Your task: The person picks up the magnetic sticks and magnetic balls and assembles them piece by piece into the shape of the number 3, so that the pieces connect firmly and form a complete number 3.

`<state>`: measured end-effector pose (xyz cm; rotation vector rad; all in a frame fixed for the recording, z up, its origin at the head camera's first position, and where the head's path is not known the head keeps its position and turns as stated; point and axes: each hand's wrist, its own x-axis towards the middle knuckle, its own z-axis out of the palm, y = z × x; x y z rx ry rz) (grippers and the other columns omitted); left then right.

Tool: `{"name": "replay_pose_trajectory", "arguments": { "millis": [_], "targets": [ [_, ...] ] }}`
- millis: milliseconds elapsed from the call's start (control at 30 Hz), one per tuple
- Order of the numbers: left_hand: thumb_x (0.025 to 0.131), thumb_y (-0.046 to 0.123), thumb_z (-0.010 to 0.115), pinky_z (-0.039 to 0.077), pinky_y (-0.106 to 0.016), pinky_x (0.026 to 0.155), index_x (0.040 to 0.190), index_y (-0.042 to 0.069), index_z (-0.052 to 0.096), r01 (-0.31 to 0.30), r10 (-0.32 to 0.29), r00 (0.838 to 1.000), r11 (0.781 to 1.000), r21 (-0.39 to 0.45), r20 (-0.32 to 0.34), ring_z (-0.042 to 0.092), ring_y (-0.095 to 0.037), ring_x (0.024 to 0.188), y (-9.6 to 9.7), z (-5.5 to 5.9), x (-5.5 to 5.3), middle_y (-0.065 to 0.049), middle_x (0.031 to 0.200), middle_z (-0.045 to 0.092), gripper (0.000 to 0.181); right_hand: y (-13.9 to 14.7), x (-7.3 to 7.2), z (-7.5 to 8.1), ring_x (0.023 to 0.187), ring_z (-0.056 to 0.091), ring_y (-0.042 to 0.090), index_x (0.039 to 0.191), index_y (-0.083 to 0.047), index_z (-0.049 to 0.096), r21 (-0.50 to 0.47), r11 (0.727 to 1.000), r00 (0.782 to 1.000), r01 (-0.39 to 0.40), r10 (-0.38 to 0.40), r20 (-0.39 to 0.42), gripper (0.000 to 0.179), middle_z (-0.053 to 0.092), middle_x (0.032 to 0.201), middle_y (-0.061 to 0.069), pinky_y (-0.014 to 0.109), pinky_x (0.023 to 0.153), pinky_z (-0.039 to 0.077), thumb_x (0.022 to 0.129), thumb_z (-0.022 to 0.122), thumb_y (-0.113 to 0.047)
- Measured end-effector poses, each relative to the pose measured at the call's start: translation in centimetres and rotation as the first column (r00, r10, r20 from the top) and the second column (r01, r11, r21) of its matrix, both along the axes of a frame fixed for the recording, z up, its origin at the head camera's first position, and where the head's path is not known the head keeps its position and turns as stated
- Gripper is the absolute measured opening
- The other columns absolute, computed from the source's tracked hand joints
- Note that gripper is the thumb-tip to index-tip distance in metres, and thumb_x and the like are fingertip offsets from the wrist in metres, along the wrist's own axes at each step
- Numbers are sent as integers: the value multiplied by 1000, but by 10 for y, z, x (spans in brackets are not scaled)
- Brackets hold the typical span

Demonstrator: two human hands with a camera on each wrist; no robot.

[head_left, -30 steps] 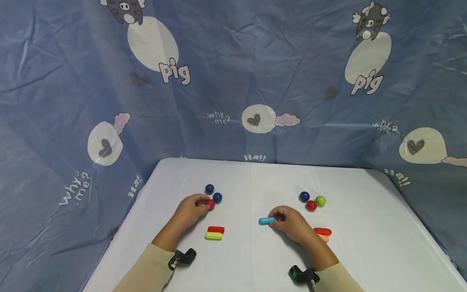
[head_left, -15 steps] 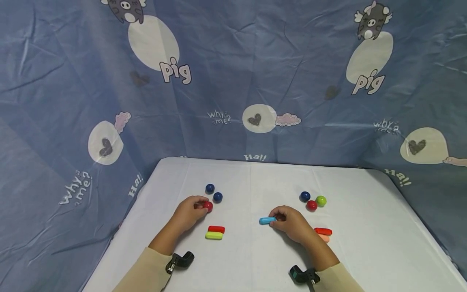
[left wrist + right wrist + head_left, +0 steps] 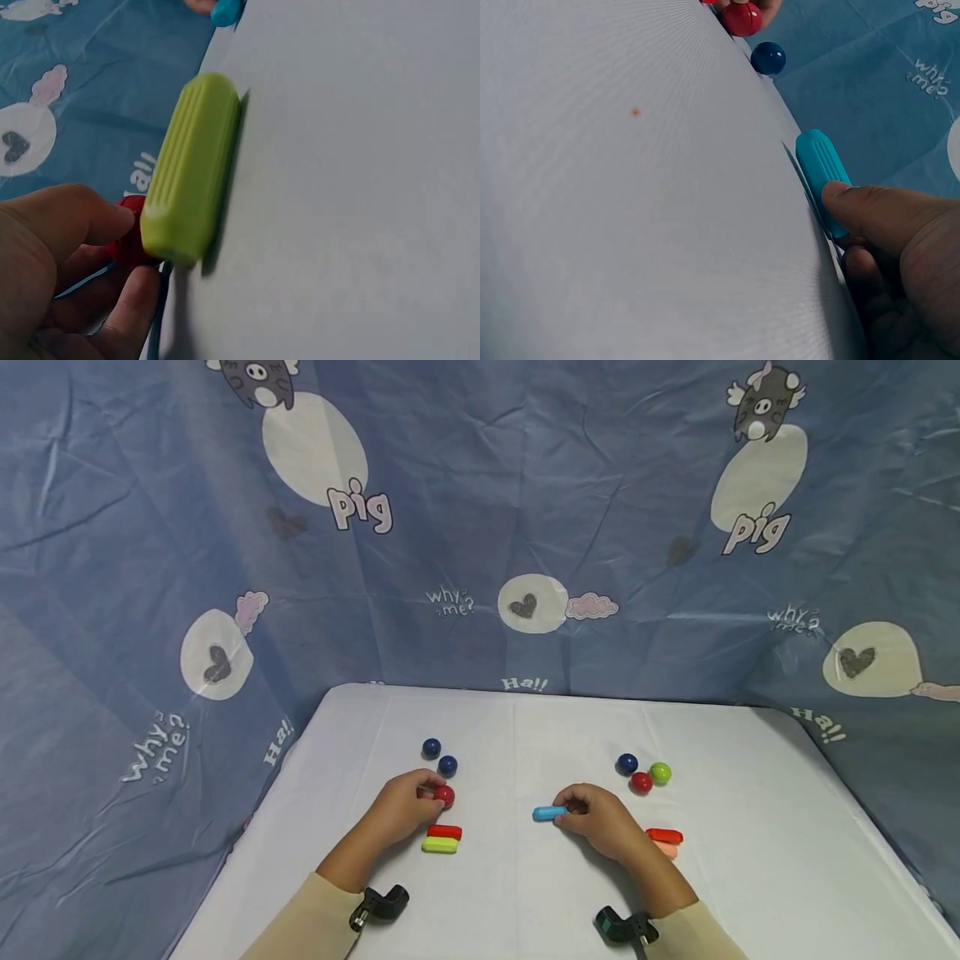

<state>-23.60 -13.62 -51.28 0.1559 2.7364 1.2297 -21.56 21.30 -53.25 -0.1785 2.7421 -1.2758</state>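
Observation:
My left hand pinches a red ball between thumb and fingers, just in front of two dark blue balls. Close on its near side lie a red stick and a yellow-green ridged stick, side by side on the white table. Around one end of a light blue ridged stick, my right hand curls its thumb and fingers. That stick lies level at the table's surface; its far right end is hidden by the fingers.
Behind the right hand sit a dark blue ball, a red ball and a green ball. An orange-red stick and a partly hidden peach stick lie beside the right forearm. A blue printed cloth hangs behind the white table.
The left hand has taken the red ball from beside the blue balls, first slightly left, then right and nearer the sticks. My right hand has kept its hold on the light blue stick.

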Motion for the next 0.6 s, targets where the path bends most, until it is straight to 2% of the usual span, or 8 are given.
{"name": "replay_pose_trajectory", "arguments": {
  "millis": [300, 600],
  "targets": [
    [90, 15, 80, 59, -34, 79, 115, 16, 71, 129, -129, 992, 992, 0, 13, 65, -16, 92, 19, 0, -1, -2, 104, 71, 26, 0, 0, -1, 91, 59, 15, 99, -26, 74, -25, 1000, 1000, 15, -15, 24, 20, 66, 91, -7, 32, 85, 49, 87, 85, -15],
    [90, 17, 81, 58, -34, 79, 114, 16, 71, 185, -185, 983, 983, -7, 12, 64, -15, 92, 38, 4, 2, -1, 103, 70, 26, -1, 0, 1, 91, 58, 14, 100, -26, 75, -20, 1000, 1000, 17, -16, 12, 19, 66, 91, -7, 33, 85, 48, 88, 85, -16]
  ]
}}
